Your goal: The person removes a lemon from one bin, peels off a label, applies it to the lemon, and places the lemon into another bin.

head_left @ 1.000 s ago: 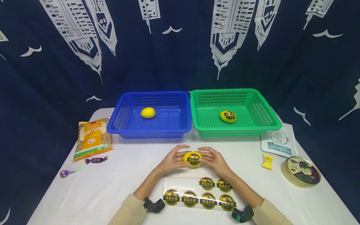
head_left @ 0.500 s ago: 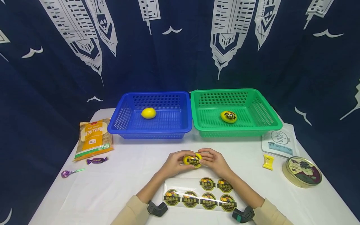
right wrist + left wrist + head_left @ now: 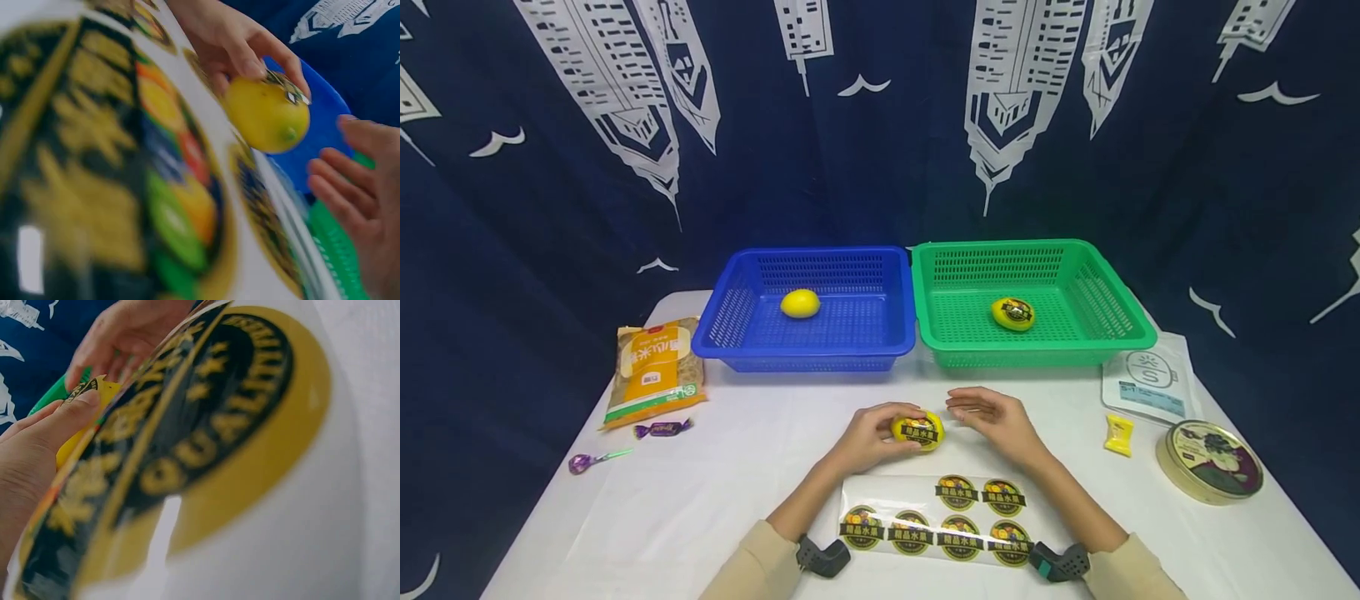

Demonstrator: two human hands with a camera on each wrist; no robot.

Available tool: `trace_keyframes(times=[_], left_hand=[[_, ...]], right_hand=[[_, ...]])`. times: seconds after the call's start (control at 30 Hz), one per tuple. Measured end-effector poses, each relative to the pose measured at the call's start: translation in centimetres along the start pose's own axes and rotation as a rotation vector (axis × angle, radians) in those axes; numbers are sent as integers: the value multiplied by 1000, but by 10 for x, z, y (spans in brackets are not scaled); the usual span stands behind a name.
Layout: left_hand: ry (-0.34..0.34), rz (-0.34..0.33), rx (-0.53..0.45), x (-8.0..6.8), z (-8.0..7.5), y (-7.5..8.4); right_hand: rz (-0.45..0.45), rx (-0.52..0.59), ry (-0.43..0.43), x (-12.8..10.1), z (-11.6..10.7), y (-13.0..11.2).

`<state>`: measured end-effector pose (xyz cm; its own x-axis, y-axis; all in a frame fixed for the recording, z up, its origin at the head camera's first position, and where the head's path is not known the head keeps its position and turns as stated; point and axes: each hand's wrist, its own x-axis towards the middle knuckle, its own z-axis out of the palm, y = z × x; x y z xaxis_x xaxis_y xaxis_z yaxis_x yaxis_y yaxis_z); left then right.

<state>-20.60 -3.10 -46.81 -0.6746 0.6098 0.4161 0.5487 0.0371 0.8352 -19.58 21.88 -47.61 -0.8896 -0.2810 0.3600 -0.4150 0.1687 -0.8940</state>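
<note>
My left hand (image 3: 871, 436) grips a yellow lemon with a round black-and-gold sticker (image 3: 919, 431) on the white table, thumb and fingers curled over it; the same lemon (image 3: 267, 112) shows in the right wrist view. My right hand (image 3: 996, 420) hovers just right of the lemon with fingers relaxed, holding nothing. A clear sheet of several round stickers (image 3: 936, 521) lies between my forearms. A plain lemon (image 3: 800, 303) sits in the blue basket (image 3: 733, 325). Another stickered lemon (image 3: 1012, 313) sits in the green basket (image 3: 1112, 317).
On the left lie a snack bag (image 3: 655, 370), a purple candy (image 3: 661, 428) and a lollipop (image 3: 593, 459). On the right are a white pouch (image 3: 1148, 379), a yellow candy (image 3: 1118, 435) and a round tin (image 3: 1210, 461). A dark curtain hangs behind.
My right hand has let go of the lemon and moved slightly to the right. My left hand still holds the lemon in place.
</note>
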Motion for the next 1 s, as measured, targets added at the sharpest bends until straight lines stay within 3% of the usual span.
trace_keyframes(times=[0.13,0.27,0.37,0.43,0.57,0.73,0.83,1.0], left_hand=[[4,-12,-21,-2,1,-1],[6,-25,-29,-3,2,-2],[4,-24,-1,-3,1,0],[0,-14,26,-2,1,1],[-2,3,38,0,1,-1],[55,26,12,13,-3,-7],[111,33,-5,35,-10,6],[206,64,-37,94,-24,42]], right_hand=[[-128,-110,330,2,-13,-25],[-27,-87,646,5,-30,-32],[86,27,816,8,-46,-20],[98,93,903,11,-56,-10],[42,146,1020,15,-68,7],[-51,137,1086,20,-70,14],[-71,95,1104,21,-67,9],[-53,15,1131,21,-60,-1]])
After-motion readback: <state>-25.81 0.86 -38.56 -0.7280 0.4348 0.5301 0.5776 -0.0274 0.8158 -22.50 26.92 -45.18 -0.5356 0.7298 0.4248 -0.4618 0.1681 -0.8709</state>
